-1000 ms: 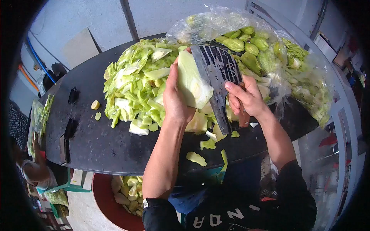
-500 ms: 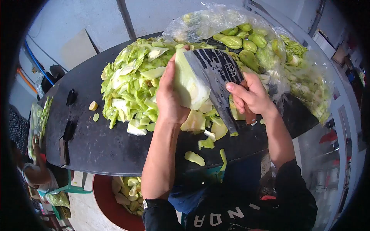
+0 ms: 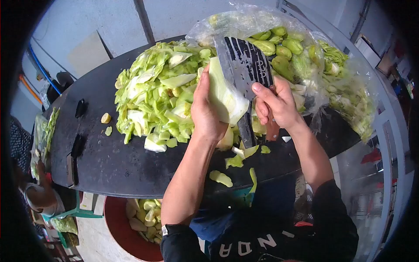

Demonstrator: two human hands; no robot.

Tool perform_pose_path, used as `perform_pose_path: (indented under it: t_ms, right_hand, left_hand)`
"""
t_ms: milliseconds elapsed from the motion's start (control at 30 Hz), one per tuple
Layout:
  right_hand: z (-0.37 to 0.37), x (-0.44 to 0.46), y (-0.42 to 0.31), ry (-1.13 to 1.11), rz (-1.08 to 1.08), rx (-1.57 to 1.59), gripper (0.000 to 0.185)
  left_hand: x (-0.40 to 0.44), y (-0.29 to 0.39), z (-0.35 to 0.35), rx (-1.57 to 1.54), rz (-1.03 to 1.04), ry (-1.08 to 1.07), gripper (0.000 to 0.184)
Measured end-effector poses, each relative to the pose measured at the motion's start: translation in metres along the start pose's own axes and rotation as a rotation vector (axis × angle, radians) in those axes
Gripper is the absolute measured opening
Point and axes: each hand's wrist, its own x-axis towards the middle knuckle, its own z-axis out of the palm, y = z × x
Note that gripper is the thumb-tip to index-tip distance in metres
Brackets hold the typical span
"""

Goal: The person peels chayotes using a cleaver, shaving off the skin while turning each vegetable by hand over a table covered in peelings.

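Observation:
My left hand (image 3: 205, 107) is wrapped round a large pale green peeled vegetable (image 3: 224, 94), its fingers partly hidden behind it. My right hand (image 3: 277, 105) grips the brown handle (image 3: 272, 126) of a broad dark cleaver (image 3: 244, 70), thumb resting on the blade. The blade stands against the right side of the vegetable. Left of my hands lies a large heap of green peelings (image 3: 152, 96). Under the blade, cut pieces and scraps of peel (image 3: 234, 161) lie on the black table (image 3: 118, 161).
Clear plastic bags (image 3: 353, 96) with green vegetables (image 3: 283, 52) stand at the back right. Black-handled tools (image 3: 72, 168) and a small yellowish piece (image 3: 106, 118) lie on the left. A red tub (image 3: 118, 227) of pieces is below the table edge. Another person (image 3: 43, 196) is at far left.
The vegetable and my left hand dipped left, then came back right. The cleaver moved down and right, then returned up and left, its blade now more upright.

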Motion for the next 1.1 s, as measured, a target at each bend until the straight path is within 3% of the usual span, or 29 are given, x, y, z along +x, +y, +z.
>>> perform_pose_path:
  t_ms: [200,333,467,933,1100]
  right_hand:
    - [0.004,0.001,0.001,0.035,-0.012,0.039,0.026]
    - [0.001,0.004,0.006,0.022,0.003,0.023,0.020]
    - [0.000,0.010,0.004,0.019,0.052,0.053,0.026]
    - [0.020,0.055,-0.032,-0.236,0.170,-0.128,0.025]
    - [0.029,0.058,-0.032,-0.210,0.137,-0.128,0.020]
  left_hand:
    - [0.000,-0.008,-0.001,-0.050,0.052,0.018,0.044]
    - [0.001,-0.005,-0.007,-0.064,-0.096,0.010,0.049]
    - [0.000,0.002,-0.007,-0.100,-0.191,-0.014,0.054]
    - [0.012,0.027,-0.023,-0.142,-0.006,0.188,0.051]
    - [0.004,0.035,-0.017,-0.250,0.042,0.090,0.053]
